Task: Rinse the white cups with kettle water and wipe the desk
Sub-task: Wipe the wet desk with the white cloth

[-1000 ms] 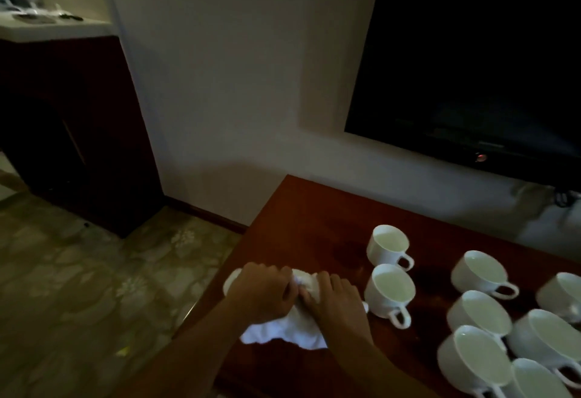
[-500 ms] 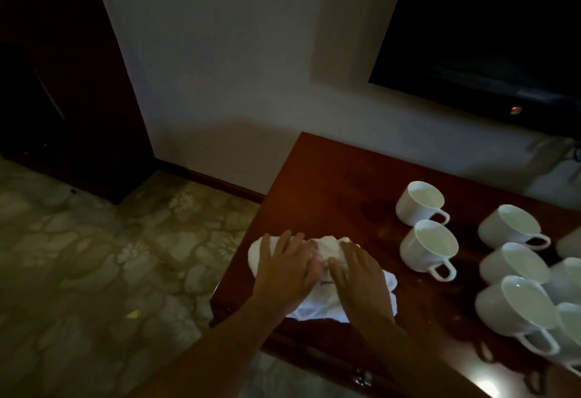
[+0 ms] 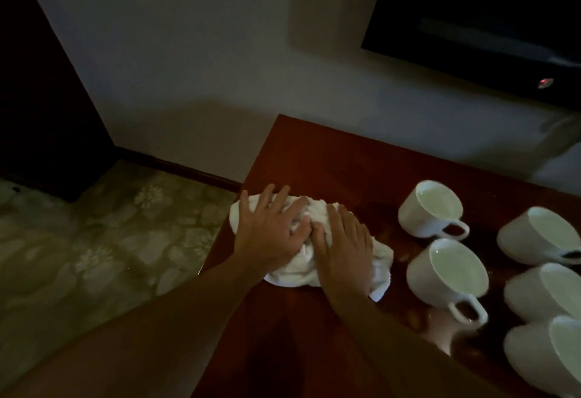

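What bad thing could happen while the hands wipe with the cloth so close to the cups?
The cloth lies under both hands, left hand and right hand, near the desk edge; a hard push left might slide it off. A swipe right might bump the nearest cup, possibly knocking it into the other cups. The desk looks wet there, so cups may slide.

Count per item type, referenced to the two hands: one crumpled white cloth (image 3: 314,242) is lying beneath both palms; five white ceramic handled cups (image 3: 432,209) (image 3: 449,275) (image 3: 540,235) (image 3: 545,295) (image 3: 545,356) are showing to the right of the hands, on one reddish-brown wooden desk (image 3: 330,165).
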A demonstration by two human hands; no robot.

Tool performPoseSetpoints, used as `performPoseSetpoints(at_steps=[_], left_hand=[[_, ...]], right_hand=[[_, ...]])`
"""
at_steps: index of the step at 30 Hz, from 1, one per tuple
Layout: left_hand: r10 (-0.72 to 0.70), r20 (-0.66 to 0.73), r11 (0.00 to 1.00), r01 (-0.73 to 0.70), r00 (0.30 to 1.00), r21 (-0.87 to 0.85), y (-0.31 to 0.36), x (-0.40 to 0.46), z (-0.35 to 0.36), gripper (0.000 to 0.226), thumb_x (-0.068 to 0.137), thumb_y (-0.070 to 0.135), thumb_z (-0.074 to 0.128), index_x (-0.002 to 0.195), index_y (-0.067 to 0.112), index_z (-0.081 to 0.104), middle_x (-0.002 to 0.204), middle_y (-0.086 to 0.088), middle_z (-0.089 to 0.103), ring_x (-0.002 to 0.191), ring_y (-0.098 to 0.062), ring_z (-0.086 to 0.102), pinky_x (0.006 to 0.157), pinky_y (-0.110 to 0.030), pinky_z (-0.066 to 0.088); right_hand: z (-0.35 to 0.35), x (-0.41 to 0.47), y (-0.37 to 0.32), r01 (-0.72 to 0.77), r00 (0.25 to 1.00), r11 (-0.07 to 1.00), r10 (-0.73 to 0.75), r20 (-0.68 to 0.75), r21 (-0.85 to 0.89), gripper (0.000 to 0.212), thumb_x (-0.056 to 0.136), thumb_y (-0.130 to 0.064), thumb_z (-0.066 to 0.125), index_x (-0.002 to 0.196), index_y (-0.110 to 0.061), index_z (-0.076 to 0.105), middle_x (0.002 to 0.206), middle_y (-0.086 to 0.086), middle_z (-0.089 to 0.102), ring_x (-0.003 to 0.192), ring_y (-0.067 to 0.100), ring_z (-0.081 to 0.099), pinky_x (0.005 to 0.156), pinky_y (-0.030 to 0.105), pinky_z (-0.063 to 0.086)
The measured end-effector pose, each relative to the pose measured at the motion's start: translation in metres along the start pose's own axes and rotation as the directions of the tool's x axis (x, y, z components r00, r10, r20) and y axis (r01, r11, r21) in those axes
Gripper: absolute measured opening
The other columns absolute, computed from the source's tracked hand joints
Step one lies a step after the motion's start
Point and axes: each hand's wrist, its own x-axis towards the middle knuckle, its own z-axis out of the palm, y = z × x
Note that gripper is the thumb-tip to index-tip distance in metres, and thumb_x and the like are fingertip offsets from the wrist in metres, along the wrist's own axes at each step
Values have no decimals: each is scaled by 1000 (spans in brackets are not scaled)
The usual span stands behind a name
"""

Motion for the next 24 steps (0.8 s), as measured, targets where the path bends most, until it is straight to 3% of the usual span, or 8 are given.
performPoseSetpoints(at_steps=[4, 8, 12, 15, 18, 24], left_hand=[[17, 7, 1000, -17, 1000, -12, -11, 88, 21, 55, 94, 62, 25, 140, 43, 48, 156, 1, 43, 147, -25, 33, 114, -66, 18], [-13, 20, 1000, 13, 1000, -17, -19, 168, 41, 62, 91, 63, 16, 144, 44, 43, 159, 2, 37, 149, -23, 27, 116, -63, 15], [10, -9, 999, -10, 1000, -31, -30, 231, 62, 59, 92, 63, 20, 141, 44, 46, 156, 5, 40, 145, -21, 32, 115, -62, 20], [24, -56, 1000, -24, 998, -5, -36, 259, 70, 54, 92, 61, 25, 136, 42, 51, 146, 7, 49, 134, -20, 42, 111, -59, 28], [16, -82, 1000, -16, 997, -4, -38, 271, 76, 55, 91, 60, 26, 135, 41, 52, 144, 6, 51, 131, -20, 46, 107, -55, 29], [16, -70, 998, -12, 997, 59, -34, 247, 72, 54, 92, 58, 29, 137, 37, 51, 138, 3, 57, 128, -25, 49, 101, -54, 38]], right_hand=[[22, 85, 8, 7, 998, 1000, -9, -58, -23, 63, 99, -53, 26, 145, -18, 51, 148, 8, 53, 137, 28, 49, 116, 45, 34], [41, 170, 19, 22, 1000, 1000, -22, 0, 6, 59, 102, -52, 33, 151, -20, 44, 155, 5, 45, 142, 25, 40, 119, 39, 21], [56, 227, 28, 54, 998, 997, -56, -36, -57, 55, 105, -48, 36, 151, -17, 43, 153, 4, 47, 140, 22, 43, 118, 34, 23], [68, 257, 30, 69, 996, 998, -69, -60, 3, 66, 100, -55, 25, 146, -15, 49, 147, 9, 53, 136, 28, 48, 116, 43, 32], [74, 275, 33, 86, 996, 994, -83, -40, 63, 75, 93, -61, 20, 143, -15, 52, 144, 9, 55, 134, 28, 49, 116, 44, 32], [73, 252, 32, 45, 998, 982, -35, -60, 182, 68, 92, -60, 30, 138, -17, 56, 140, 5, 59, 133, 24, 50, 115, 45, 31]])
